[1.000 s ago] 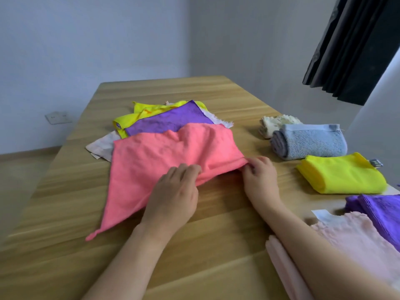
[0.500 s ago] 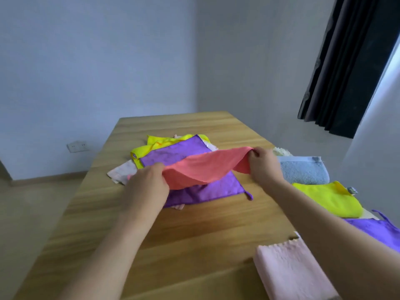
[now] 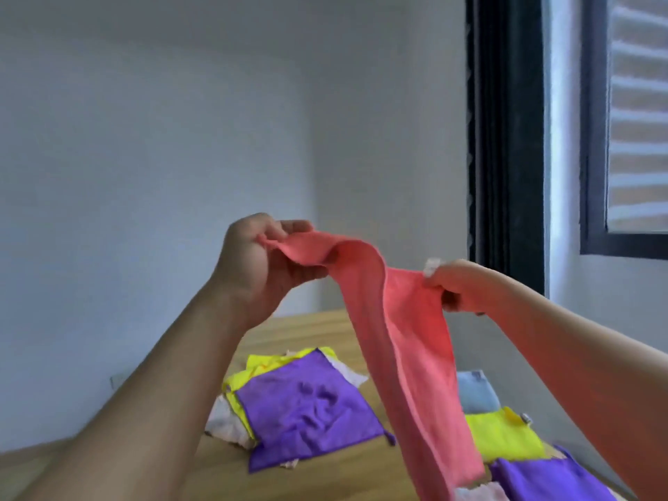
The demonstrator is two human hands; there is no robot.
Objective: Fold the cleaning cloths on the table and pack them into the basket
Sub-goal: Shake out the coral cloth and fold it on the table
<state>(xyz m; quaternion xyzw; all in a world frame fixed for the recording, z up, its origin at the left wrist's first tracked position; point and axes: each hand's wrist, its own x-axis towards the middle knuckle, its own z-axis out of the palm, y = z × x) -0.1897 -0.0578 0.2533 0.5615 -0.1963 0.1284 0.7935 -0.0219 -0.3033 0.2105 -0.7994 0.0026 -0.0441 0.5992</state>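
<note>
A coral-pink cloth (image 3: 408, 341) is held up in the air at the centre of the frame, above the wooden counter (image 3: 289, 327). Its upper edge is pinched by the left hand (image 3: 260, 262) at centre left, thumb and fingers closed on one corner, and by the right hand (image 3: 455, 283) at centre right, fingers curled round the other corner beside a small white tag. The rest of the cloth hangs down toward the lower right.

Below, at lower centre, a purple cloth (image 3: 311, 410) is spread flat on top of a yellow cloth (image 3: 253, 374) and a whitish one. At lower right, a light blue cloth (image 3: 475, 392), a folded yellow cloth (image 3: 502, 439) and another purple cloth (image 3: 549, 479) are seen, apparently folded, though blurred.
</note>
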